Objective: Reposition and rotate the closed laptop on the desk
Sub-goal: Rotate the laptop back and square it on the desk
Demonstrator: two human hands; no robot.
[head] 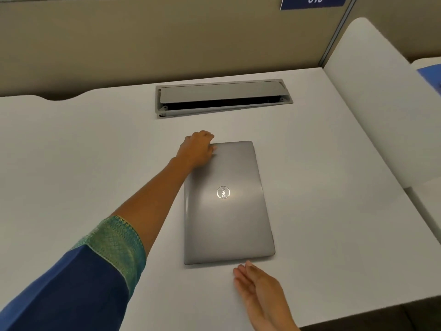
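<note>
- The white desk (pixel 95 144) fills the view, bare except for a grey cable hatch (pixel 223 97) set into its far side; a beige partition (pixel 143 44) stands behind it.
- The closed laptop (pixel 226 211) lies flat near the desk's middle, lid up, long side running away from the person, short edge nearest; it looks turned end-on already, though whether more rotation or sliding is wanted cannot be told.
- The left hand (pixel 196 150) reaches out in a blue sleeve (pixel 71 283); its fingers are curled over the far left corner, gripping it.
- The right hand (pixel 260 290) hovers flat, fingers together and straight, holding nothing; fingertips just beside the near edge, contact unclear.
</note>
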